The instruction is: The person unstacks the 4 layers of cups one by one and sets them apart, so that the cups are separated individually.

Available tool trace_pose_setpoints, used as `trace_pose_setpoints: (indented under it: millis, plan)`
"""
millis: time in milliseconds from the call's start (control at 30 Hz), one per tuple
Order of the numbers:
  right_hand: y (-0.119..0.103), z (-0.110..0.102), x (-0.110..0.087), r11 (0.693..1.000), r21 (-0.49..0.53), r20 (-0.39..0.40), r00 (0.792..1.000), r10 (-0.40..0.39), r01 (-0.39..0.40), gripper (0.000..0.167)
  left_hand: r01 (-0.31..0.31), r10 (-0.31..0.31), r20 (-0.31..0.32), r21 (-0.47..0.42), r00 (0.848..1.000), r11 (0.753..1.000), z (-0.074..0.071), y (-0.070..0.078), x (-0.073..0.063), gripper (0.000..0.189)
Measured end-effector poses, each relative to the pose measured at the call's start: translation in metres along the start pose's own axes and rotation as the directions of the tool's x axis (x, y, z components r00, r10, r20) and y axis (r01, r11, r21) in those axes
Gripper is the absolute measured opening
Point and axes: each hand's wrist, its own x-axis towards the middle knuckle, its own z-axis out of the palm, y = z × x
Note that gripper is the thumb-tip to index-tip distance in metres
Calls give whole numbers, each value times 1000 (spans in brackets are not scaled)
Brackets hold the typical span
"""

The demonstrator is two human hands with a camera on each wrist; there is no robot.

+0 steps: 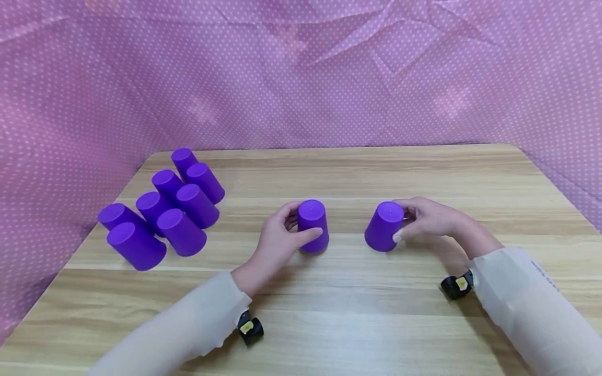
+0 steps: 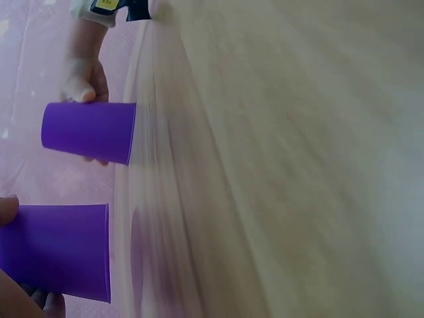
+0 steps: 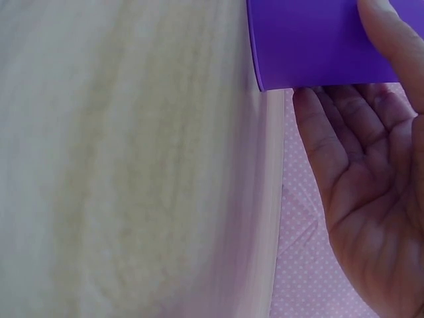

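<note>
My left hand (image 1: 277, 235) grips an upside-down purple cup (image 1: 312, 216) near the middle of the table, thumb across its near side. In the left wrist view, the rim of this cup (image 2: 59, 248) shows slightly above the tabletop. To the right, my right hand (image 1: 432, 216) holds a second upside-down purple cup (image 1: 383, 227) by its right side, thumb in front; it leans a little. The right wrist view shows that cup (image 3: 318, 46) between the thumb and the fingers (image 3: 324, 126), with its rim close over the wood. A gap separates the two cups.
Several more purple cups (image 1: 183, 232) stand upside down in a close group at the left of the wooden table (image 1: 357, 313). A pink dotted cloth (image 1: 301, 78) hangs behind the table and along its sides. Small black cameras (image 1: 456, 287) sit at both wrists.
</note>
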Motion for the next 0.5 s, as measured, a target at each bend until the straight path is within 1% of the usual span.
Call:
trace_pose_setpoints:
  millis: [267, 500]
  plan:
    - [0, 0, 0, 1000, 6, 9, 1000, -6, 6, 56, -3, 4, -68, 21, 998, 1000, -27, -4, -8, 59]
    - [-2, 0, -1, 1000, 5, 2, 1000, 8, -8, 58, 54, -48, -103, 57, 994, 997, -52, -9, -16, 62]
